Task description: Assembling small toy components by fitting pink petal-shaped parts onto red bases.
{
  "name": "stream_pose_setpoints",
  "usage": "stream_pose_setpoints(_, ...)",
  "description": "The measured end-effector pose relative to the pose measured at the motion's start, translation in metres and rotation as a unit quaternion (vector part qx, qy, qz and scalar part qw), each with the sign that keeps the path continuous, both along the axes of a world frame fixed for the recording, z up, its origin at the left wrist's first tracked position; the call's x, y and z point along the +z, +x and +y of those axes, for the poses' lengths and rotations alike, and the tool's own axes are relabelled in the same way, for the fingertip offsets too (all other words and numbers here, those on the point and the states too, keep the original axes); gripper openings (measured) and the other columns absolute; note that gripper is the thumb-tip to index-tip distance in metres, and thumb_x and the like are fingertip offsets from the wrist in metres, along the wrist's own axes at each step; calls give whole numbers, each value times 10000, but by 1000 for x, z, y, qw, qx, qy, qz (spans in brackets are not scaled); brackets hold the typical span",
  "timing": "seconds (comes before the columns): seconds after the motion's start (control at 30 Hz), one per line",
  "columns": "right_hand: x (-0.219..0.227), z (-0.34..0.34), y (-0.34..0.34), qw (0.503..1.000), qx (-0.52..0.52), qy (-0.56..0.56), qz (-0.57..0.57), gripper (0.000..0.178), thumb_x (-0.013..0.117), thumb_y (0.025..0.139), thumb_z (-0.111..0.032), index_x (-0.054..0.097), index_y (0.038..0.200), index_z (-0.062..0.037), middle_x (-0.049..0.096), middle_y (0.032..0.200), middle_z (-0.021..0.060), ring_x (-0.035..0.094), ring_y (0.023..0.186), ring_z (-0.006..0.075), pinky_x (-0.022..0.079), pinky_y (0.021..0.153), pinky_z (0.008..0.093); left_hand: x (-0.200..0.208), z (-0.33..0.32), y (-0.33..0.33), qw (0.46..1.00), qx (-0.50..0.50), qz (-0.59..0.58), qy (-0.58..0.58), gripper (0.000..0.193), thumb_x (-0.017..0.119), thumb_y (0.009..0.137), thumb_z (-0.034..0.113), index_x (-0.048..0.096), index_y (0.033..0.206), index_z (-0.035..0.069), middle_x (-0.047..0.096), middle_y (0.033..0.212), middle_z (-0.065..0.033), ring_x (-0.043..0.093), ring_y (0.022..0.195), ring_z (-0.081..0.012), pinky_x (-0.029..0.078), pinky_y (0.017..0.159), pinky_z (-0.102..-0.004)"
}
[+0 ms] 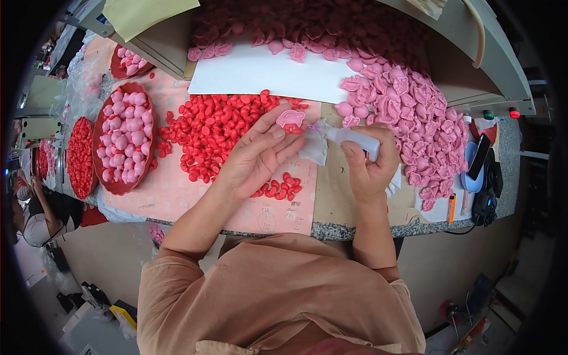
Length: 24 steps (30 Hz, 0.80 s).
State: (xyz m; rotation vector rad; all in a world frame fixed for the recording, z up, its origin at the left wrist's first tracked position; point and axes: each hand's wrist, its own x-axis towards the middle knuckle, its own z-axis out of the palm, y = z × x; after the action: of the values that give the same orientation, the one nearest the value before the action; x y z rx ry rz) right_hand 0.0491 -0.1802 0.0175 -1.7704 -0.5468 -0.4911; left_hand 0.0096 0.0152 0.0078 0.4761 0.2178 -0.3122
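Note:
Palm up over the bench, my left hand (pixel 254 157) holds a small pink shell-like piece (pixel 291 119) with a red part along its lower edge. The thumb lies toward the piece and the fingers extend under it. My right hand (pixel 377 165) is wrapped round a translucent squeeze bottle (pixel 357 141), tipped on its side, with its narrow purplish nozzle pointing left, close to the pink piece. Whether the nozzle touches it, I cannot tell. Beside my left hand spreads a heap of glossy red bean-shaped pieces (pixel 207 130); a few more red ones (pixel 283 188) lie below that hand.
Pink shell-like parts (pixel 414 127) are piled on the right and back under a shelf housing (pixel 500 59). At left stand a red tray (pixel 152 139) of pink balls and a tray of red pieces (pixel 80 154). A phone (pixel 478 157) and orange marker (pixel 451 208) lie far right.

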Motion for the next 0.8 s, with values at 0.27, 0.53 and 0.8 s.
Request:
stream_pose_setpoints(0.27, -4, -1, 1, 1000, 25, 7, -16, 228, 654, 827, -198, 546, 888, -5, 530, 777, 39, 439, 633, 89, 353, 559, 217, 0, -2, 0, 1000, 1, 1, -1, 445, 478, 907, 16, 379, 1339, 52, 505, 1256, -110, 506, 1158, -204, 357, 1058, -377)
stream_pose_setpoints(0.53, -1, 0, -2, 998, 56, -1, 5, 236, 660, 827, -191, 534, 906, -7, 531, 801, 45, 451, 665, 87, 361, 576, 203, -1, -5, -3, 998, -34, -18, 44, 476, 513, 905, 62, 358, 1354, 36, 461, 1314, -127, 474, 1197, -217, 366, 1050, -368)
stream_pose_setpoints(0.8, -5, 0, -5, 996, 74, 5, 46, 263, 681, 808, -166, 517, 935, -3, 531, 804, 48, 457, 670, 80, 366, 579, 197, 3, -6, -4, 999, -28, -9, 32, 485, 494, 903, 16, 339, 1362, 22, 573, 1082, -55, 561, 999, -103, 371, 1049, -337)
